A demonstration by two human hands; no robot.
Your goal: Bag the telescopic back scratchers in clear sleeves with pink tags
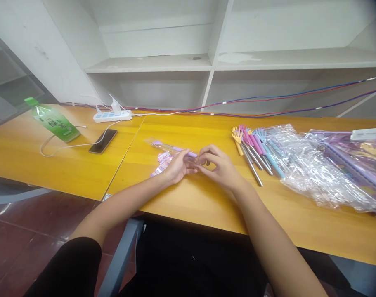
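Note:
A purple back scratcher (177,148) lies inside a narrow clear plastic sleeve (166,146), its claw end pointing left, away from me. My left hand (179,167) is closed around the handle part from below. Fingers of my right hand (218,165) are pinched at the near end of the sleeve, by the handle's tip. Small pink and purple printed cards or packets (163,161) lie on the table beside my left hand. To the right of my right hand is a group of unwrapped back scratchers (256,144) in yellow, pink, purple and blue with metal rods.
A heap of clear plastic sleeves (318,173) and a purple printed package (358,152) cover the table's right side. On the left are a green bottle (56,121), a phone (102,141), a white cable and a power strip (112,116). White shelving (157,64) stands behind.

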